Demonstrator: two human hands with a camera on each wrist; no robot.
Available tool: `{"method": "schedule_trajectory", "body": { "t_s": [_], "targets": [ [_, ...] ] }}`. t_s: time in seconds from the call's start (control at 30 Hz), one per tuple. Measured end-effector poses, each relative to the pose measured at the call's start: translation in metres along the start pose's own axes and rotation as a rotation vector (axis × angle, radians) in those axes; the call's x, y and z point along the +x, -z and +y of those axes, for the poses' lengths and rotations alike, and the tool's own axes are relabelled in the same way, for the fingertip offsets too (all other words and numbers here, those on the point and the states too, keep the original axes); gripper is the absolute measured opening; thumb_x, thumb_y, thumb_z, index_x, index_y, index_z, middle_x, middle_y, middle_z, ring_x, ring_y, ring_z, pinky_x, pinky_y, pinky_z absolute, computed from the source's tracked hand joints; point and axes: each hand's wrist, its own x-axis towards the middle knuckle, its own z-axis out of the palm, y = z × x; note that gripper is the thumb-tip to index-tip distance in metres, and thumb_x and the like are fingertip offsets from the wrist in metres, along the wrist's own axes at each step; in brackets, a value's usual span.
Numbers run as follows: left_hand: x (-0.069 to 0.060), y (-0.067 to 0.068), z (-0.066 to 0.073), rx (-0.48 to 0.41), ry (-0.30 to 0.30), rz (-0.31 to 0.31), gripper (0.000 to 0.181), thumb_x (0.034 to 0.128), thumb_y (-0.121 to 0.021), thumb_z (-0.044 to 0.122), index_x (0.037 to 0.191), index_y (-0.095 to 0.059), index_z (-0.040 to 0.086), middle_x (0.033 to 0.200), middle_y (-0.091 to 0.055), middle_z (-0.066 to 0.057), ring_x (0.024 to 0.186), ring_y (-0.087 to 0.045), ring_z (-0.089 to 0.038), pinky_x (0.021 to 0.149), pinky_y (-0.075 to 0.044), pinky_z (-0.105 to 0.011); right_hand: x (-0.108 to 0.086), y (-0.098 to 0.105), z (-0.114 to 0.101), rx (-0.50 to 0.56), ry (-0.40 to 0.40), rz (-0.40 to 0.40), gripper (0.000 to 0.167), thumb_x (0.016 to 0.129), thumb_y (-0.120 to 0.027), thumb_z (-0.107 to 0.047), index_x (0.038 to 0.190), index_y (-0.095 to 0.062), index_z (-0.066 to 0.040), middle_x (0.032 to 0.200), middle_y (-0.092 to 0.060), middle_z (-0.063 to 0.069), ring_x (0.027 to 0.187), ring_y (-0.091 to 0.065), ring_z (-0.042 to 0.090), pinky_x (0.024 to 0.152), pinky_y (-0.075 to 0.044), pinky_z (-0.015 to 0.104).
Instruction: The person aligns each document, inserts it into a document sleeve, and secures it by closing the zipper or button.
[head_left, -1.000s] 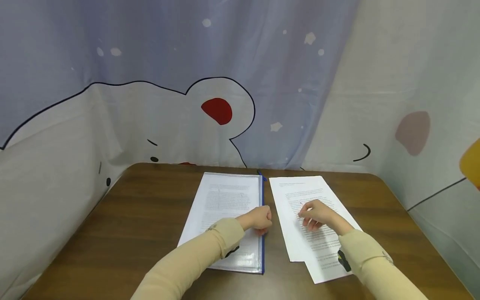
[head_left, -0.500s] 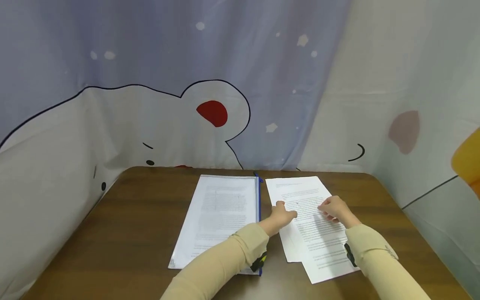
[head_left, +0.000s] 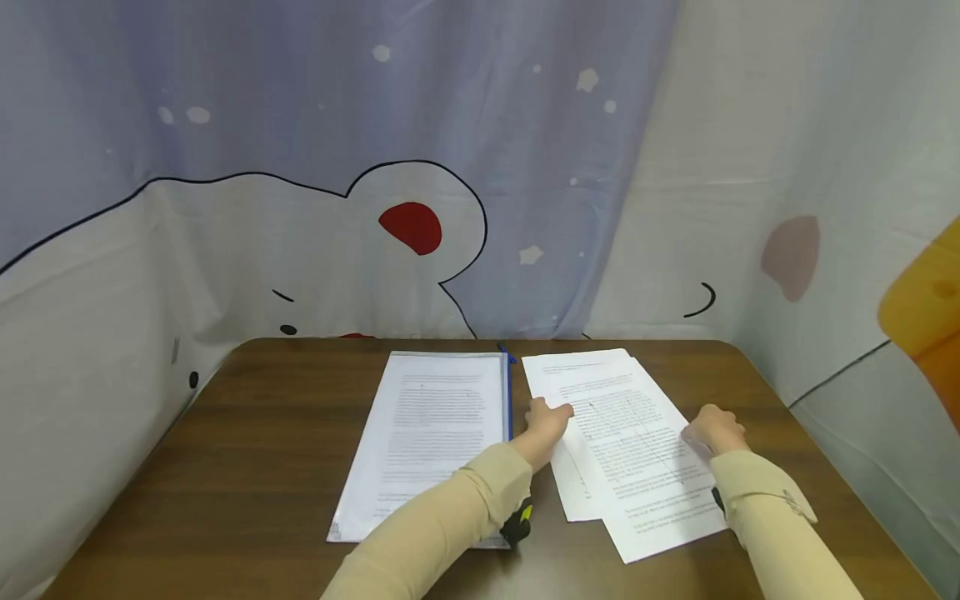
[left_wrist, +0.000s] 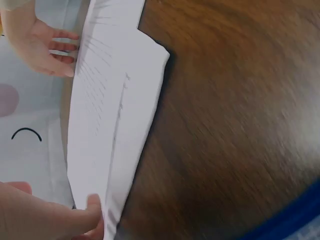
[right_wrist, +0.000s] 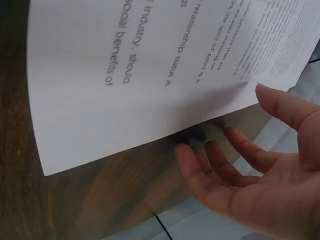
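Sheets [head_left: 645, 475] lie pinched by left hand [head_left: 547, 427] at left edge; right hand [head_left: 717, 429], fingers parted, borders right edge; tabletop [head_left: 780, 442] beyond.

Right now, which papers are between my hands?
The loose, overlapping sheets at right, with your left hand and right hand at opposite edges; the other papers, at left, have a blue strip alongside.

Soft light leaves pale glare on the tabletop [left_wrist: 295, 120].

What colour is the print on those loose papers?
Dark grey on white paper, clearest in the right wrist view.
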Motion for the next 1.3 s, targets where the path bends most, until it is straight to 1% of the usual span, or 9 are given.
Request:
{"method": "schedule_trajectory", "body": {
  "t_s": [0.37,0.6,0.73,0.8,0.9,0.97,1.07,1.2,1.3],
  "targets": [
    [-0.006,-0.008,0.009,-0.103,0.177,-0.143,0.075,0.0860,-0.053,0.014,0.143,-0.011,-0.011,0.149,-0.013,-0.033,0.137,-0.019,-0.050,0.113,-0.022,-0.055,0.003,-0.011,-0.004,-0.042,-0.050,-0.031,0.076,0.084,-0.068,-0.033,0.120,-0.035,0.026,0.122,-0.040,0.047,0.111,-0.042,0.059,0.095,-0.040,0.060],
    [0.000,0.000,0.005,-0.187,0.197,-0.086,0.069,0.0858,-0.052,0.010,0.142,-0.018,-0.011,0.142,-0.029,-0.033,0.127,-0.038,-0.045,0.107,-0.038,-0.048,-0.002,-0.015,-0.006,0.050,-0.039,-0.069,0.068,0.086,-0.066,-0.031,0.116,-0.041,0.026,0.105,-0.053,0.037,0.089,-0.054,0.037,0.088,-0.047,0.050],
    [0.010,-0.002,-0.002,-0.148,0.155,-0.042,0.059,0.0841,-0.062,0.006,0.134,-0.035,-0.010,0.126,-0.051,-0.027,0.105,-0.056,-0.031,0.093,-0.049,-0.038,-0.002,-0.014,-0.006,0.069,-0.020,-0.040,0.066,0.085,-0.066,-0.032,0.117,-0.043,0.021,0.106,-0.054,0.035,0.089,-0.054,0.038,0.085,-0.043,0.055],
    [0.016,-0.002,-0.005,-0.107,0.115,-0.016,0.049,0.0799,-0.069,0.005,0.122,-0.049,-0.007,0.109,-0.060,-0.018,0.082,-0.058,-0.020,0.077,-0.051,-0.028,-0.003,-0.013,-0.007,0.092,0.005,-0.011,0.061,0.087,-0.062,-0.031,0.119,-0.044,0.018,0.108,-0.055,0.035,0.090,-0.054,0.039,0.081,-0.042,0.056],
    [0.019,0.001,-0.004,-0.038,0.088,-0.006,0.017,0.0797,-0.071,0.005,0.092,-0.059,0.001,0.080,-0.062,-0.007,0.059,-0.050,-0.010,0.056,-0.045,-0.022,-0.003,-0.011,-0.013,0.153,0.086,0.035,0.051,0.092,-0.052,-0.026,0.118,-0.046,0.017,0.102,-0.058,0.031,0.084,-0.056,0.035,0.074,-0.045,0.048],
    [0.018,0.004,-0.001,0.003,0.067,-0.012,0.021,0.0827,-0.067,0.006,0.068,-0.052,0.008,0.061,-0.055,-0.001,0.050,-0.045,-0.007,0.046,-0.035,-0.019,-0.003,-0.009,-0.018,0.189,0.138,0.056,0.046,0.095,-0.046,-0.023,0.117,-0.048,0.018,0.095,-0.060,0.027,0.076,-0.057,0.029,0.065,-0.047,0.038],
    [0.013,0.012,0.004,0.067,-0.013,-0.008,0.041,0.0890,-0.059,0.010,0.056,-0.036,0.016,0.048,-0.045,0.003,0.046,-0.044,-0.007,0.042,-0.025,-0.019,-0.002,-0.007,-0.025,0.230,0.177,0.091,0.043,0.097,-0.044,-0.019,0.116,-0.050,0.019,0.089,-0.061,0.025,0.070,-0.058,0.023,0.058,-0.046,0.031],
    [0.018,0.024,0.003,0.069,-0.139,0.005,0.043,0.0930,-0.054,0.011,0.058,-0.029,0.016,0.048,-0.034,0.004,0.049,-0.045,-0.008,0.040,-0.027,-0.017,0.003,-0.008,-0.026,0.306,0.180,0.153,0.041,0.097,-0.046,-0.019,0.114,-0.052,0.018,0.084,-0.061,0.022,0.064,-0.057,0.020,0.053,-0.047,0.029],
    [0.027,0.033,0.002,0.055,-0.173,0.011,0.022,0.0946,-0.052,0.013,0.075,-0.054,0.002,0.069,-0.056,-0.004,0.066,-0.057,-0.013,0.054,-0.047,-0.020,0.005,-0.010,-0.027,0.346,0.199,0.213,0.041,0.097,-0.049,-0.021,0.112,-0.055,0.017,0.081,-0.062,0.021,0.061,-0.056,0.018,0.051,-0.045,0.027]
  ]
}}
